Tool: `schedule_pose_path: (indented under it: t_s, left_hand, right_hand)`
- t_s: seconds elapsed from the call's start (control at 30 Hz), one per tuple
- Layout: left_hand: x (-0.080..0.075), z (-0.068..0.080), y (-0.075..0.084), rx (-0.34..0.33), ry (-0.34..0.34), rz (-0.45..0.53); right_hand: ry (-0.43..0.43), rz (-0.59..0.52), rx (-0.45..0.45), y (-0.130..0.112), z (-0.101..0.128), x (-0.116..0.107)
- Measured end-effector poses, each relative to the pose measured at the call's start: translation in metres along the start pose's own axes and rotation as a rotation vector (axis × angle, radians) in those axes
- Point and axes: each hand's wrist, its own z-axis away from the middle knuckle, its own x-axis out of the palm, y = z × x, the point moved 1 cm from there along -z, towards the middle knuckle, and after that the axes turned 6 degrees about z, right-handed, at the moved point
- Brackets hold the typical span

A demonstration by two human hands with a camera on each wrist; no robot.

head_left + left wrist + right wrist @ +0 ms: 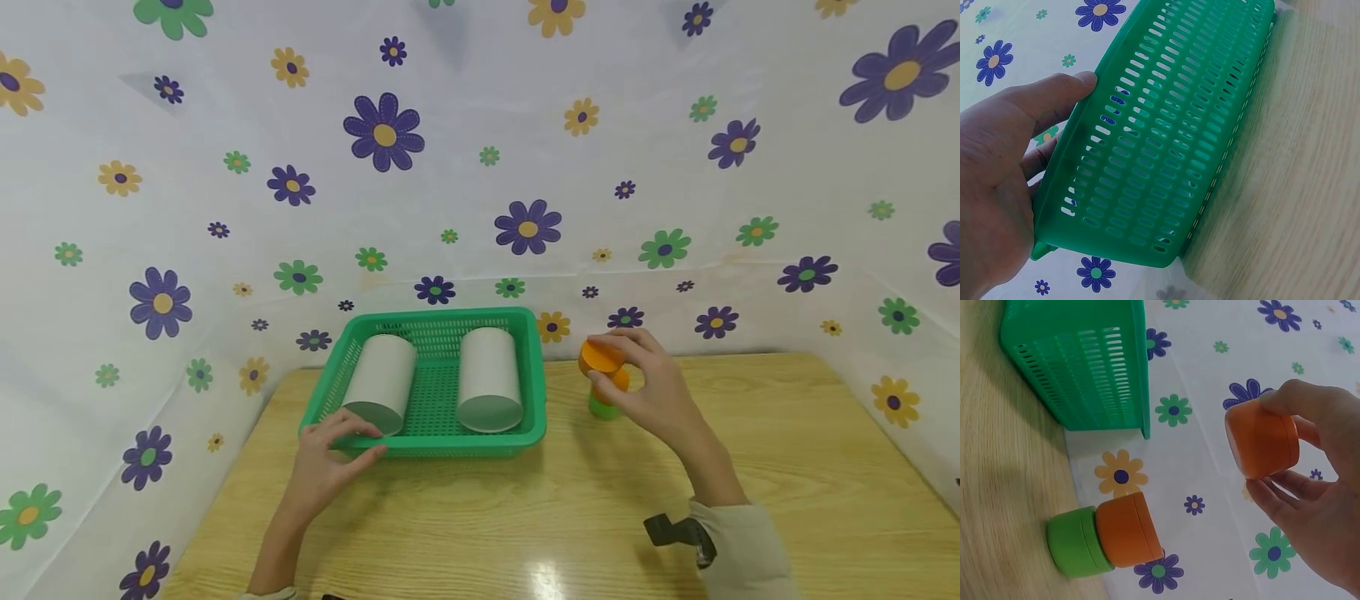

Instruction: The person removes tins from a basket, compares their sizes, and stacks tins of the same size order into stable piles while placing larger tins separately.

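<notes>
My right hand [660, 396] holds a small rounded orange jar [1261, 437] between thumb and fingers. In the right wrist view that jar is tilted and apart from a stack of two others. The stack has an orange jar [1127, 530] on top of a green jar [1077, 542], which stands on the table. At the near left corner of a green plastic basket [450, 442], my left hand [322, 462] grips the rim, with the thumb on the outside. Two white cylinders [381, 379] lie on their sides inside the basket, a gap between them.
The wooden table [480, 525] meets a white flower-patterned cloth [465, 192] along its back and sides. A dark strap [675, 531] sticks out from my right sleeve [746, 546]. The jar stack stands to the right of the basket, near the table's back edge.
</notes>
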Motion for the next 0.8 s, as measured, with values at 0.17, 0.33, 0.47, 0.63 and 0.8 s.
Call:
schedule_pose_path:
  t_s: [0.17,0.33,0.47,0.63,0.8]
  left_hand:
    - [-0.001,-0.002,0.001,-0.008,-0.01,-0.01]
    - [-0.001,-0.002,0.002,-0.017,-0.01,-0.011]
    - [-0.001,-0.002,0.002,-0.011,-0.008,-0.01]
    - [0.0,-0.001,0.003,0.019,0.002,0.002]
    - [0.001,-0.001,0.005,0.032,0.014,0.007]
  right_hand:
    - [0.048,-0.034,-0.004,0.007,0.003,-0.003]
    - [0.094,-0.058,-0.012,0.014,0.005,-0.004]
    - [0.107,-0.067,0.002,0.02,0.006,-0.004]
    - [0.106,-0.087,0.02,0.03,0.008,-0.002]
    - [0.091,-0.094,0.055,0.039,0.011,0.003]
